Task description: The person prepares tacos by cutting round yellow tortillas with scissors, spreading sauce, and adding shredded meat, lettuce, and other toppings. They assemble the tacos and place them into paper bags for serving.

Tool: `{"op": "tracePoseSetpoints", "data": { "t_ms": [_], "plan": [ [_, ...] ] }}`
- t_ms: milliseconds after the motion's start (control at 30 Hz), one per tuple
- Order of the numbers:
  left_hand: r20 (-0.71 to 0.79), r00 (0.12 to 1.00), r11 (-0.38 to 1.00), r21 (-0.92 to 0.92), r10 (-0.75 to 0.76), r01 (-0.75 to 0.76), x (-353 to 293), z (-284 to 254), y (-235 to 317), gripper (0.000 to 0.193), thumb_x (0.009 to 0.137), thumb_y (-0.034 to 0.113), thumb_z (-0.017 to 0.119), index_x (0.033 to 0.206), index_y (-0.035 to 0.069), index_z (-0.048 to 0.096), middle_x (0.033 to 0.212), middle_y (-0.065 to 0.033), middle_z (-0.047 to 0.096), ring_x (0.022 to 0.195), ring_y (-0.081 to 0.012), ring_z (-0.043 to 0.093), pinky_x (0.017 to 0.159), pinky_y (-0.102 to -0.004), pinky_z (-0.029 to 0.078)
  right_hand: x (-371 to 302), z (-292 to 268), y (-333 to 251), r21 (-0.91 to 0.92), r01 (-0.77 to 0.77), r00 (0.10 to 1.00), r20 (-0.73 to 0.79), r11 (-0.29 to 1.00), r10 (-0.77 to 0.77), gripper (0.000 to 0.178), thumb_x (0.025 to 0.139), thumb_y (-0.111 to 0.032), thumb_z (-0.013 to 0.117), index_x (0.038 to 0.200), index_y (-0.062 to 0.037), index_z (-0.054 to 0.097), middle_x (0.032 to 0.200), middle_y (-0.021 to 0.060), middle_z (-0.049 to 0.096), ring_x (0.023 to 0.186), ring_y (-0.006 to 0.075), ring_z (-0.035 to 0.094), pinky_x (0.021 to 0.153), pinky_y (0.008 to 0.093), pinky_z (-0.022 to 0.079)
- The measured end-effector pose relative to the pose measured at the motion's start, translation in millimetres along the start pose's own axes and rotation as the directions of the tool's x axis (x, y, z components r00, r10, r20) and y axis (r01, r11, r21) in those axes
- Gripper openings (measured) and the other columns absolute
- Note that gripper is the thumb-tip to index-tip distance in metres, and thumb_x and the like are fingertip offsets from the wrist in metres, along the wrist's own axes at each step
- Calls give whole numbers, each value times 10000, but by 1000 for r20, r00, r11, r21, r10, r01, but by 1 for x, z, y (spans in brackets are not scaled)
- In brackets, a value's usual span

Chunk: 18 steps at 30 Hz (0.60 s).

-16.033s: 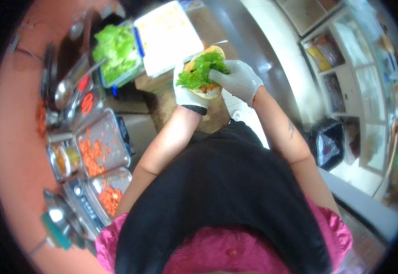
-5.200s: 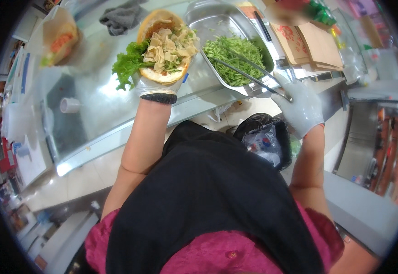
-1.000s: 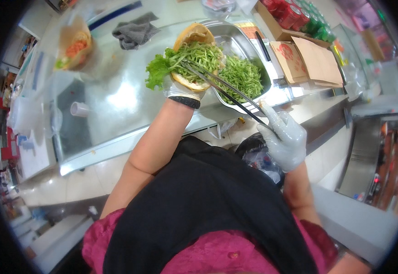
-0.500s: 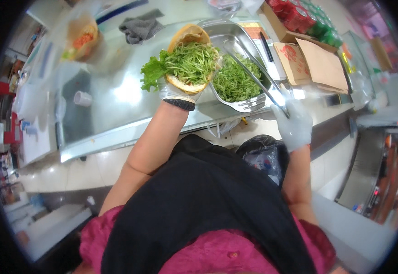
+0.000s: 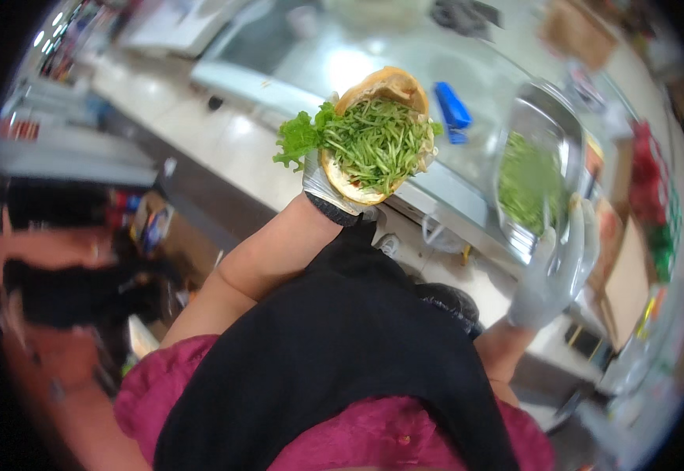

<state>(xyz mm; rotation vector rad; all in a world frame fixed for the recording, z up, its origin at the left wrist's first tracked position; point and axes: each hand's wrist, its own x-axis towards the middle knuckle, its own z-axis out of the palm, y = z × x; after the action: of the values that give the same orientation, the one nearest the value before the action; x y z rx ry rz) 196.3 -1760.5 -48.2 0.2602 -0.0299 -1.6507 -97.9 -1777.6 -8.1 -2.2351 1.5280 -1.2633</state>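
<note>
My left hand [image 5: 324, 188], in a clear glove with a black band at the wrist, holds up a split round bread bun [image 5: 393, 81] from below. Shredded cucumber [image 5: 377, 145] fills the bun, and a green lettuce leaf [image 5: 301, 139] sticks out at its left. Most of the left fingers are hidden behind the bun. My gloved right hand [image 5: 554, 271] is at the near end of a metal tray [image 5: 542, 100], fingers stretched and apart. More shredded cucumber [image 5: 526, 180] lies in the tray. Blur hides detail around the right fingertips; no tongs show clearly there.
A blue object [image 5: 453, 111] lies on the glass-topped counter, with a grey cloth [image 5: 467, 17] farther back. Right of the tray are brown paper bags [image 5: 628, 279] and red cans [image 5: 649, 177]. A black bag [image 5: 448, 302] stands below the counter edge.
The view has swung left, so the tray and counter sit farther right. My right hand gripped metal tongs before; now its fingers are spread by the tray. The filled bun stays in my left hand.
</note>
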Motion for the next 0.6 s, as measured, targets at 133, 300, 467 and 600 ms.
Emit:
{"op": "tracePoseSetpoints", "data": {
  "t_ms": [133,300,467,600],
  "plan": [
    [-1,967,964,72,257,-256,-28,-25,-16,691,1008,599,385,1482,100,435,1452,-179,504,1267,-415,545,1022,-588,498,7,55,4,472,234,938,121,850,-325,398,850,-25,637,1245,-31,681,1238,157,613,1247,331,537,1082,457,420],
    [117,919,918,-178,377,-353,-120,-34,-10,642,1024,519,366,1490,81,417,1486,-221,462,1339,-398,483,1148,-539,383,-1,82,-96,639,500,554,282,584,-783,518,872,-389,662,1339,-165,641,1370,65,579,1312,313,499,1156,510,297],
    [74,833,832,-153,548,-534,-338,-25,38,633,1037,549,373,1462,89,465,1455,-167,518,1324,-345,509,1174,-504,345,-120,74,-314,738,597,308,152,315,-939,641,855,-532,612,1389,-178,577,1357,68,572,1291,275,513,1174,539,237],
    [135,677,684,-268,724,-678,-499,-70,47,732,1001,627,372,1460,66,475,1429,-178,529,1347,-339,482,1152,-484,364,-255,77,-434,820,559,175,26,121,-984,628,815,-535,646,1290,-124,625,1238,97,609,1203,295,552,1146,570,271]
  ]
}}
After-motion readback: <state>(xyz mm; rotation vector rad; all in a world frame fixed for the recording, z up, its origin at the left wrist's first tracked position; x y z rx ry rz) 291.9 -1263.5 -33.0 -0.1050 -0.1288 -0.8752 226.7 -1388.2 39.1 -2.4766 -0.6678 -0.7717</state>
